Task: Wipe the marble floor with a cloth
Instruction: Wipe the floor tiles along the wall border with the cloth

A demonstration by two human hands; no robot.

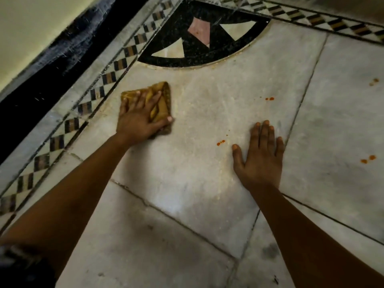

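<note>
- A person's left hand (pixel 138 119) presses flat, fingers spread, on a folded mustard-yellow cloth (pixel 160 100) on the pale grey marble floor (pixel 187 173), just below the black fan-shaped inlay (pixel 199 53).
- The right hand (pixel 259 156) lies open and empty, palm down, bracing.
- Wiping appears under way; orange spots (pixel 220 142) right of the cloth likely come next.
- The checkered border strip (pixel 99 88) hems the cloth's left; open slab lies rightward.

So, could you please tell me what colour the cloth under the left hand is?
The cloth is mustard yellow, seen best in the head view.
</note>
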